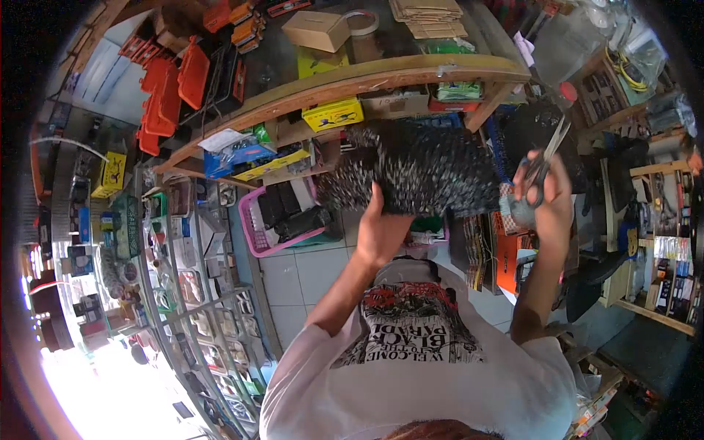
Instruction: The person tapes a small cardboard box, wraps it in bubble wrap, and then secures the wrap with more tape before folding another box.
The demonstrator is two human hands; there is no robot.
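My left hand grips the lower edge of a dark, shiny sheet that looks like black bubble wrap, with the thumb lying over its front. The sheet spreads out ahead of me below the wooden counter edge, and the fingers behind it are hidden. To the right, my right hand is closed around the dark handles of a pair of scissors. Their metal blades point up and to the right, apart from the sheet.
A pink basket with black packages stands on the tiled floor at left. Ahead runs a wood-edged glass counter bearing a cardboard box and a tape roll. A metal-framed display case is left; stocked shelves line the right.
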